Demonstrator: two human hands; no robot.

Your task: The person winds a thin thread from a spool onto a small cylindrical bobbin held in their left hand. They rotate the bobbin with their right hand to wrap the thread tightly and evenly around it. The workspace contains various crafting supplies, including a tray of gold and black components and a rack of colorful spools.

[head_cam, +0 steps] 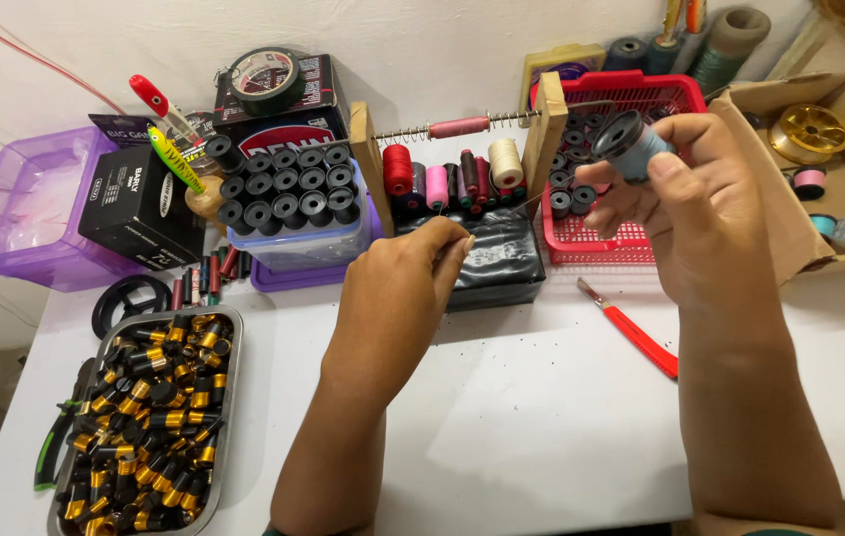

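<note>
The right hand (710,213) was up above the white table (502,417), and its fingers were closed around a small grey-blue spool (631,144) with a black end. The spool sat high in the fingertips, in front of the red basket (641,99). The left hand (403,288) was lower and more to the middle, well apart from the right one. Its thumb and finger were pinched tight together, and a thin thread (532,199) seemed to run from that pinch up toward the spool, but it was too fine to see well. Behind the left hand stood a wooden rack (368,149) with spools of red, pink and cream thread (452,174) on it, and a black box (497,253) lay under the rack. A red cutter (641,337) lay flat on the table just below the right hand. At the near left corner sat a metal tray (229,397) full of little black and gold parts (144,417). Farther back was a clear tub of black spools (288,189), and a purple box (35,208) stood at the far left.
</note>
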